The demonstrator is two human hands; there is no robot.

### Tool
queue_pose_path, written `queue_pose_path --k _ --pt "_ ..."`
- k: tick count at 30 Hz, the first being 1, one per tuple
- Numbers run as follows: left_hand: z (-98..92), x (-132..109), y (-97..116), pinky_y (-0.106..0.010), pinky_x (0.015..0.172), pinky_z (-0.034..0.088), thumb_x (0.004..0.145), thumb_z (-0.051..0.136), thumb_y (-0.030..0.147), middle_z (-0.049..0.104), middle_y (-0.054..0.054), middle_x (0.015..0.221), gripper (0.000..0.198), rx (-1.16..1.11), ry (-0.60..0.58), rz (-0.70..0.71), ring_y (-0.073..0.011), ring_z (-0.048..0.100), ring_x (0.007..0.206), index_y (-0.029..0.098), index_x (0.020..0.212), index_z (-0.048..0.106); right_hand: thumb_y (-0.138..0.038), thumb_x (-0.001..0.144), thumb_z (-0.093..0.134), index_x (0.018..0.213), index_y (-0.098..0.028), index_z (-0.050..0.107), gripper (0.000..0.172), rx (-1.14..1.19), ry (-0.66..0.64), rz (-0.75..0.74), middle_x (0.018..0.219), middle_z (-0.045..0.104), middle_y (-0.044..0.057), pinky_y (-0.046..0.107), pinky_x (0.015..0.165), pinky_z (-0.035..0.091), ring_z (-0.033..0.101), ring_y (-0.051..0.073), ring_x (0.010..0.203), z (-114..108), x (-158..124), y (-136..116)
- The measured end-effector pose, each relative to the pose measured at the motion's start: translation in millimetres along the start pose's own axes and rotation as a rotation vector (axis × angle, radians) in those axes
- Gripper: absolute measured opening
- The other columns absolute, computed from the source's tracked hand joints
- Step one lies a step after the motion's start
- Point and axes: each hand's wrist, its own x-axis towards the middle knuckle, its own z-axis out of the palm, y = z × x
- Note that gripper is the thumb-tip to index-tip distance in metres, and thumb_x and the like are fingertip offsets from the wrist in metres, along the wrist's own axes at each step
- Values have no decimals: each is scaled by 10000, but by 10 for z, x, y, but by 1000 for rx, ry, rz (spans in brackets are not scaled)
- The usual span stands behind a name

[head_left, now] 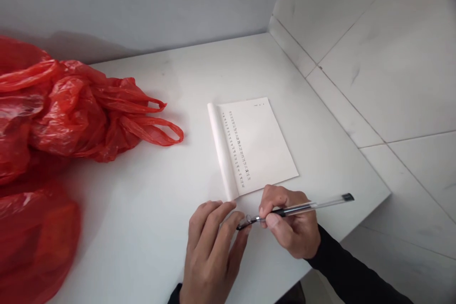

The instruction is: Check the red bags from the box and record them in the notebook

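Observation:
A clear-barrelled pen [329, 203] with a black end sits in my right hand [290, 228], pinched between thumb and fingers and pointing to the left. Its dark pen cap [246, 222] is at the left end, where the thumb and fingertips of my left hand [213, 251] pinch it. Whether the cap is fully on the pen or slightly apart, I cannot tell. Just beyond both hands lies a notepad [270, 147], its top sheets folded over at the left side. Columns of handwritten numbers run down the left part of its page.
Crumpled red plastic bags [71, 109] with loop handles fill the left side of the white table [142, 228]. A grey wall [142, 4] runs along the back. To the right, beyond the table edge, are pale tiles [402, 71] with dark joints.

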Motion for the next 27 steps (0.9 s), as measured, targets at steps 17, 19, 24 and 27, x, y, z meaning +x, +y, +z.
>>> queue_pose_path --k 17,19,24,27 --pt "-33 23 0 -430 993 414 852 622 -40 673 -64 913 275 -79 -48 38 -182 530 946 87 1097 628 -270 963 493 1053 -206 703 238 51 -174 58 840 673 41 306 621 508 602 149 667 19 96 -94" --pt "-29 -3 -9 -435 1004 416 846 622 -50 674 -62 896 315 -76 -53 59 -182 542 938 78 1133 619 -273 987 465 1168 -209 697 301 72 -217 54 856 676 49 307 629 521 598 146 662 22 99 -92" --pt "-27 -23 -2 -446 952 468 815 635 -65 703 -101 918 310 -64 -15 120 -212 562 928 66 1095 621 -297 1005 441 1287 -215 657 364 117 -377 107 808 652 37 250 528 486 555 112 567 33 102 -80" --pt "-55 10 39 -415 846 502 808 626 -70 681 -100 834 260 -55 46 134 -212 559 858 74 1024 627 -338 1017 418 1265 -190 669 382 112 -447 137 689 602 3 224 475 448 548 101 507 36 110 -74"
